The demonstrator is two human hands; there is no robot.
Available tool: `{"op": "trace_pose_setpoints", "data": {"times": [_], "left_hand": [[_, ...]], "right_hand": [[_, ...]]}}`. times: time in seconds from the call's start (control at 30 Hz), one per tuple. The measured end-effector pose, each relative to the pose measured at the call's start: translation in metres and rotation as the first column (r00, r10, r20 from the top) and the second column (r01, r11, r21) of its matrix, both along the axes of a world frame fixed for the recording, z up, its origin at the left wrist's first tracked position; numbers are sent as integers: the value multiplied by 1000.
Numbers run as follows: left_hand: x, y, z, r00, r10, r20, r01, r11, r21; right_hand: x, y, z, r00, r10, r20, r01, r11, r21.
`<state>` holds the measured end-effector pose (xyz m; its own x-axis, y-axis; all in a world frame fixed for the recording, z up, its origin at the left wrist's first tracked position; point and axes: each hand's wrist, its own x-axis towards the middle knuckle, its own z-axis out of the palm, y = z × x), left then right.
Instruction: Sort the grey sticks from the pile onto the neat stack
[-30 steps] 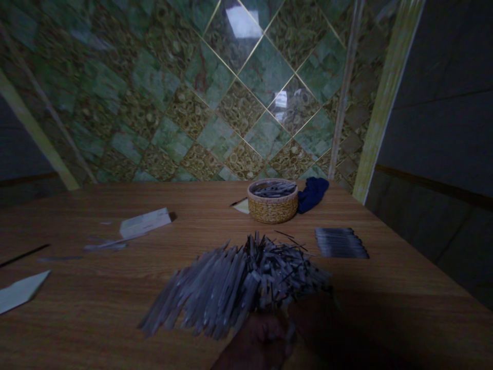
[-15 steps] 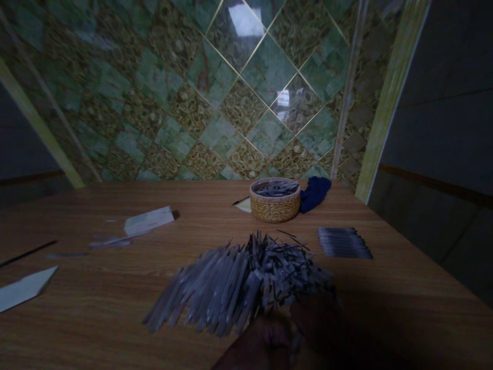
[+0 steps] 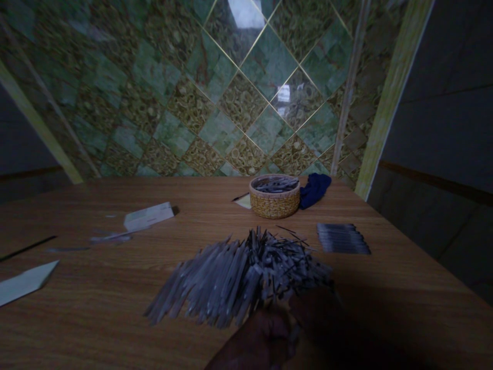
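Observation:
My left hand (image 3: 262, 336) is at the bottom centre, its fingers curled closed. A small pale, translucent bit (image 3: 295, 331) shows beside its fingers; what the grip holds is too dark to make out. Close on its right is my right hand (image 3: 318, 311), deep in shadow with its fingers not readable. Just beyond both hands lies a wide pile of thin sticks in clear sleeves (image 3: 219, 280), many with dark ends. The left part of this pile is roughly lined up, while the right part is jumbled.
A woven basket (image 3: 274, 204) of similar sticks stands at the back, beside a dark blue cloth (image 3: 316, 189). A neat row of sleeved sticks (image 3: 342, 238) lies at right. Leftward are a white box (image 3: 149, 216), a pale card (image 3: 26, 283) and a black stick (image 3: 29, 247).
The view has tilted slightly, so the table things sit a little higher. Both hands stay close together in front of the pile, with hardly any movement.

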<state>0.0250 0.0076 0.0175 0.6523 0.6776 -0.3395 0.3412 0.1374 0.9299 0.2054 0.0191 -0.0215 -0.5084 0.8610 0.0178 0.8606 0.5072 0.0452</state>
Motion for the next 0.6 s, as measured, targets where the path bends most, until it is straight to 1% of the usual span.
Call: {"op": "trace_pose_setpoints", "data": {"times": [0.1,0.2,0.3,0.37,0.47,0.6], "left_hand": [[0,1,-3,1000,-28,13,28,1000,-3],[0,1,-8,1000,7,11,-8,1000,17],[2,0,-10,999,32,-6,-32,999,9],[3,-1,-9,999,37,-19,-36,999,3],[4,-2,-3,997,63,-34,-63,998,5],[5,-4,4,998,56,40,-56,998,15]], "right_hand": [[-2,2,-5,1000,-2,18,3,1000,-30],[-4,3,-10,999,-13,34,15,998,-53],[-4,3,-10,999,-19,40,21,998,-57],[-3,3,-7,999,-16,39,18,999,-48],[-2,1,-1,999,-11,32,12,1000,-20],[-1,-1,7,1000,-7,29,7,1000,7]]}}
